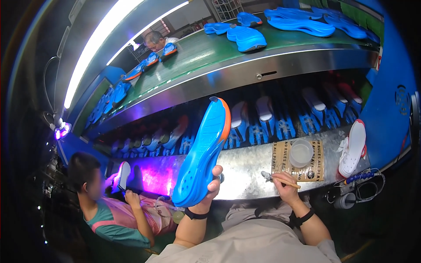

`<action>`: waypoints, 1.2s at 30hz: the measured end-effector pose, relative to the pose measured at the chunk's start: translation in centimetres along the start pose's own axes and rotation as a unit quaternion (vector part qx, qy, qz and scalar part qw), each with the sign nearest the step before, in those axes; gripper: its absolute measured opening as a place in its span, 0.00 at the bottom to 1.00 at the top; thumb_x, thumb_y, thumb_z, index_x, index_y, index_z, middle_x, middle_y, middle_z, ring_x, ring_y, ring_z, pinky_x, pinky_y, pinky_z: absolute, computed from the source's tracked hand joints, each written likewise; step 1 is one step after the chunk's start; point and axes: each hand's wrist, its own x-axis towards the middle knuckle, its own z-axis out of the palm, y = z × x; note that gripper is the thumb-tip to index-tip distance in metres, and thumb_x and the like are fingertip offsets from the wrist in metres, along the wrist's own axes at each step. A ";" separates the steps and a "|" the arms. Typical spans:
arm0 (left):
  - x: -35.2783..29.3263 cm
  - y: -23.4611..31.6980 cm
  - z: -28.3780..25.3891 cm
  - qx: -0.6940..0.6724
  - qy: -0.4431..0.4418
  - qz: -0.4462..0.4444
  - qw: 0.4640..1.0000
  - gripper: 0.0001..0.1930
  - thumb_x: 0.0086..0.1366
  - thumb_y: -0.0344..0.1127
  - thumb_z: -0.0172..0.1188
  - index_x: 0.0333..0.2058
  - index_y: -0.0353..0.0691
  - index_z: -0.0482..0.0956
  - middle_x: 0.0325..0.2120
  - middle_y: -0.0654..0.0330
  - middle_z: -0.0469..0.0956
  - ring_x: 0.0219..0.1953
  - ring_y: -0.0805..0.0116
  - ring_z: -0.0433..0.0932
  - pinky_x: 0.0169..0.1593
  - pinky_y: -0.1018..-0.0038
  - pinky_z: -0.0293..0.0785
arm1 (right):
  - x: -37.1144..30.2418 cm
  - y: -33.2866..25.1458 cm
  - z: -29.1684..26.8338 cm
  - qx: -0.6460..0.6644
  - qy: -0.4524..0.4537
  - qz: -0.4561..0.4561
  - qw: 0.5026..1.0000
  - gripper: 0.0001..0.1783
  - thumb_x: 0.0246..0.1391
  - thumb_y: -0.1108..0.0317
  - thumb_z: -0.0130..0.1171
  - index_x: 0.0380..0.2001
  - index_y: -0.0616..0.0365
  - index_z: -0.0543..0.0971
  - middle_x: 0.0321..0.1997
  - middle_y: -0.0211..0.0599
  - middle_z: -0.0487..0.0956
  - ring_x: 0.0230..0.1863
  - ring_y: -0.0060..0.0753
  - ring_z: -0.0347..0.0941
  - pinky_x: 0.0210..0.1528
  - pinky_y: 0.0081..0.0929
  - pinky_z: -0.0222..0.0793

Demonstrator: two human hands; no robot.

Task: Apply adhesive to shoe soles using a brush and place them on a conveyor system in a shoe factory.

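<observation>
My left hand [212, 187] grips a blue shoe sole [201, 158] near its wide end and holds it up with the inner face showing. One side of the sole is edged in orange, and its far tip is dark. In my right hand [287, 187] is a brush [280, 179] with a wooden handle; its whitish, clumped bristles point left over the metal bench [243, 164]. Ahead of that hand, a translucent white bowl [301, 153] stands on a piece of brown cardboard [280, 162]. A gap separates the brush from both sole and bowl.
A green conveyor belt [193, 55] carries several blue soles [247, 38]. Under it, shoes [265, 109] sit on a lower rack. A white-bottomed shoe [353, 149] lies at the right, near a coiled blue hose [359, 176]. At left, a co-worker [118, 215] holds another shoe [123, 175].
</observation>
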 end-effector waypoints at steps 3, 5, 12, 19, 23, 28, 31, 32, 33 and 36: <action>-0.1 -0.1 0.0 -0.005 0.003 -0.009 1.000 0.37 0.75 0.48 0.54 0.73 0.35 0.51 0.60 0.32 0.63 0.52 0.32 0.77 0.46 0.52 0.85 | 0.0 -0.1 -0.1 -0.010 -0.004 -0.011 1.000 0.07 0.55 0.76 0.64 0.37 0.63 0.85 0.34 0.44 0.84 0.36 0.44 0.81 0.39 0.34 0.75; 0.9 0.0 0.8 -0.002 -0.001 -0.016 1.000 0.38 0.75 0.51 0.54 0.73 0.36 0.50 0.60 0.32 0.62 0.52 0.31 0.77 0.47 0.51 0.85 | 0.2 0.0 0.0 -0.011 -0.006 -0.009 1.000 0.07 0.55 0.76 0.64 0.37 0.63 0.85 0.34 0.44 0.84 0.36 0.44 0.81 0.39 0.34 0.76; 10.7 4.0 8.9 0.266 0.045 -0.060 0.961 0.41 0.75 0.61 0.44 0.72 0.31 0.53 0.57 0.29 0.68 0.50 0.34 0.79 0.49 0.50 0.83 | 0.2 -0.2 0.1 -0.031 -0.009 -0.004 0.999 0.07 0.54 0.74 0.65 0.37 0.62 0.86 0.34 0.44 0.84 0.35 0.45 0.82 0.39 0.34 0.76; 25.6 13.6 7.5 0.459 0.297 0.120 0.829 0.26 0.78 0.41 0.46 0.62 0.22 0.63 0.56 0.31 0.74 0.54 0.31 0.78 0.57 0.48 0.79 | 0.2 -0.7 0.7 -0.014 -0.018 0.036 0.999 0.08 0.56 0.72 0.63 0.38 0.62 0.85 0.36 0.45 0.84 0.39 0.45 0.81 0.44 0.36 0.76; 23.5 15.0 8.2 0.702 0.304 0.122 0.632 0.27 0.76 0.44 0.53 0.57 0.20 0.69 0.47 0.34 0.81 0.40 0.49 0.86 0.41 0.64 0.86 | 0.2 -0.6 0.6 -0.034 0.006 0.008 0.999 0.07 0.55 0.74 0.65 0.37 0.62 0.86 0.34 0.43 0.85 0.35 0.42 0.82 0.39 0.33 0.77; 26.7 20.4 8.9 0.951 0.275 0.116 0.077 0.21 0.69 0.44 0.59 0.49 0.28 0.82 0.42 0.42 0.85 0.38 0.55 0.87 0.42 0.64 0.83 | 0.4 -0.7 0.3 -0.026 -0.023 0.013 0.999 0.08 0.55 0.73 0.65 0.38 0.61 0.86 0.33 0.43 0.85 0.33 0.40 0.83 0.36 0.32 0.77; 29.3 25.6 7.9 0.943 0.268 -0.020 -0.196 0.21 0.65 0.46 0.63 0.45 0.31 0.84 0.45 0.40 0.84 0.48 0.45 0.84 0.55 0.56 0.79 | 0.4 -0.7 0.5 -0.036 -0.018 0.016 0.999 0.08 0.55 0.73 0.66 0.38 0.61 0.86 0.34 0.43 0.85 0.34 0.41 0.83 0.38 0.32 0.78; 30.1 26.9 8.0 0.931 0.290 -0.088 -0.205 0.21 0.65 0.45 0.63 0.47 0.32 0.83 0.46 0.41 0.84 0.53 0.47 0.82 0.58 0.58 0.78 | 0.4 -0.6 0.6 -0.029 -0.018 0.012 0.999 0.08 0.55 0.73 0.66 0.39 0.61 0.86 0.34 0.43 0.86 0.34 0.41 0.84 0.38 0.33 0.78; 30.2 29.6 7.3 0.916 0.294 -0.102 -0.254 0.21 0.65 0.42 0.62 0.51 0.34 0.81 0.51 0.41 0.81 0.58 0.47 0.79 0.60 0.57 0.76 | 0.4 -0.7 0.8 -0.020 -0.022 0.006 1.000 0.08 0.55 0.73 0.66 0.39 0.61 0.87 0.35 0.43 0.86 0.35 0.41 0.84 0.38 0.33 0.79; 31.9 32.7 3.6 0.879 0.314 -0.105 -0.342 0.22 0.68 0.34 0.54 0.59 0.36 0.74 0.58 0.38 0.73 0.60 0.44 0.76 0.60 0.52 0.75 | 0.6 -1.2 0.5 -0.023 -0.017 0.031 0.999 0.09 0.54 0.75 0.67 0.40 0.61 0.87 0.35 0.43 0.86 0.34 0.40 0.83 0.37 0.31 0.78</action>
